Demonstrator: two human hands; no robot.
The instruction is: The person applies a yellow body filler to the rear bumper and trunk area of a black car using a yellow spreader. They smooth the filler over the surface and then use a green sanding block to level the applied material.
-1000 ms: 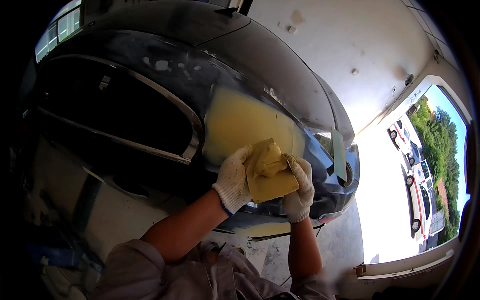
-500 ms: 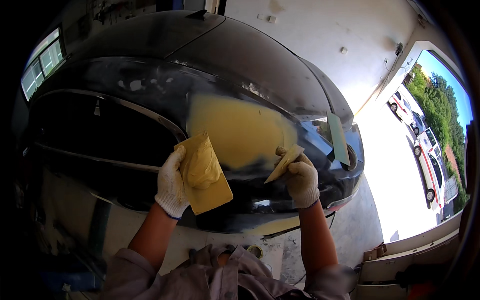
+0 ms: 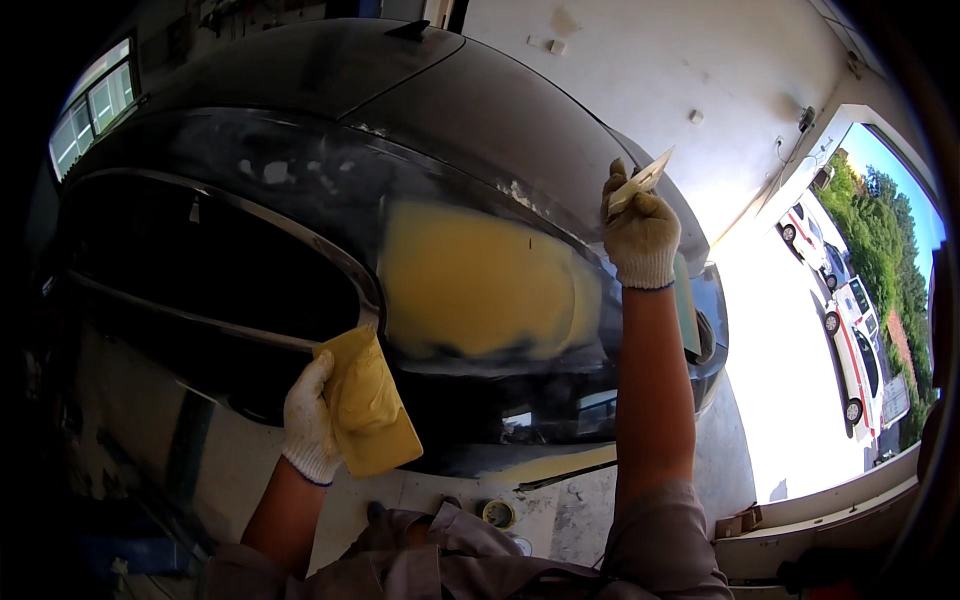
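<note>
My gloved left hand (image 3: 310, 415) holds a flat yellow board (image 3: 395, 440) heaped with creamy putty (image 3: 360, 385), low in front of the black car's side window (image 3: 190, 250). My gloved right hand (image 3: 640, 235) is raised at the car's upper right, fingers closed round a small pale spreader (image 3: 650, 172) with putty on it. Between and above my hands, a large yellow filler patch (image 3: 470, 270) covers the body panel (image 3: 300, 150), beside some smaller pale scuffs. A pale green strip (image 3: 686, 320), partly hidden by my right forearm, stands at the panel's right end.
A round tin (image 3: 498, 514) sits on the floor (image 3: 560, 500) under the car. A white wall (image 3: 650, 70) rises behind. At right an open doorway shows parked white cars (image 3: 855, 370) and trees (image 3: 880, 230). A window (image 3: 92, 120) is at far left.
My hands, first together at the board, have parted. My left moved left and down with the board; my right rose up and right with the spreader.
</note>
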